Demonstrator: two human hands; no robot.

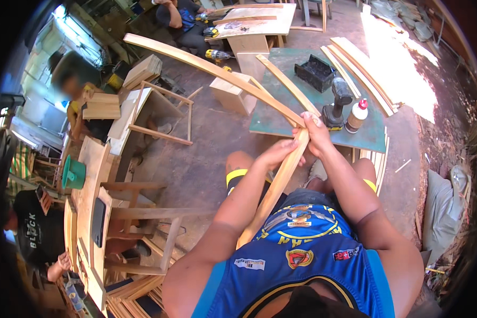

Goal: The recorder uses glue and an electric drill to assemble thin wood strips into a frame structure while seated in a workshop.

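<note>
My left hand (277,154) is wrapped round a pale wooden strip (273,199) that slants down past my lap. My right hand (318,133) closes on the upper end of that strip, where it meets a long wooden strip (212,69) reaching out to the far left. Whether the two are fastened is hidden by my fingers. Another strip (287,84) crosses the green-topped table (270,124) just beyond my hands. A cordless drill (336,103) and a white bottle with a red cap (356,116) stand on the table, right of my right hand.
A black tray (315,73) and several wooden strips (363,77) lie on the table's far side. A wooden box (233,94) and a wooden frame (161,114) stand left of it. Co-workers sit at a far table (259,24) and along a left bench (90,196) holding a green bucket (74,174).
</note>
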